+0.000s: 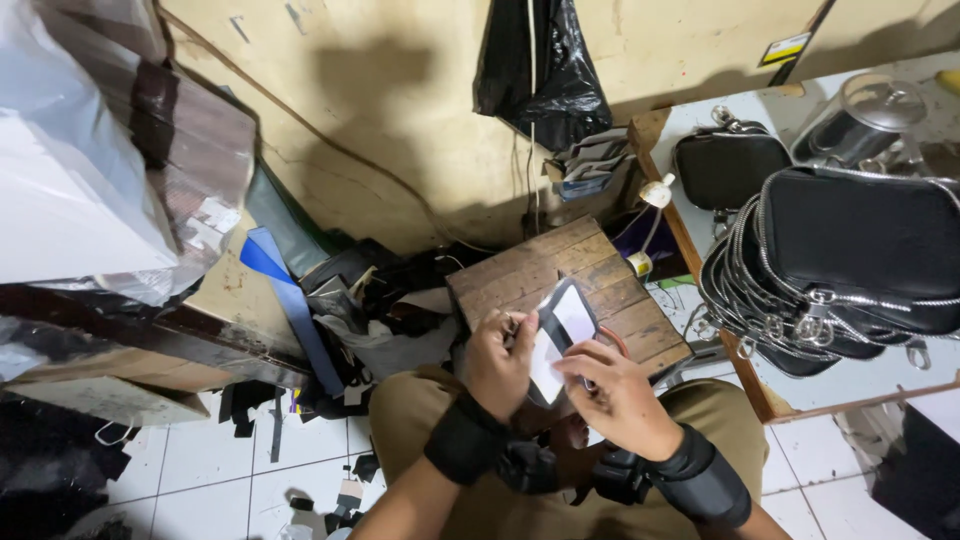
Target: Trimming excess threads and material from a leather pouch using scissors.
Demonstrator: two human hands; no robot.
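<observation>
Lower centre of the frame, I've got both hands over a small wooden board (pixel 560 275) that sits across the lap. Left hand (pixel 497 365) is curled shut, pinching the left edge of a flat black-and-white panel piece (pixel 562 325) and, it looks like, a small metal bit near the thumb, tho it's too small to tell what. Right hand (pixel 615 395) grips the piece's lower right edge, fingers bent over it. Piece is held tilted, lifted just above the board, not lying on it.

Risks as I judge them: grip is at the edges only, so the thin piece could bend or slip out, esp. if one hand lets go to reposition. Board seems only balanced on the knees; a leg shift could tip it toward the scraps (pixel 380 320) piled at centre left. Stack of black zip bags (pixel 850 270) at right of frame overhangs the table edge (pixel 745 370) near the right elbow, so a wide swing could knock them. Light is dim w/ hard shadows, so fine alignment could go off.
</observation>
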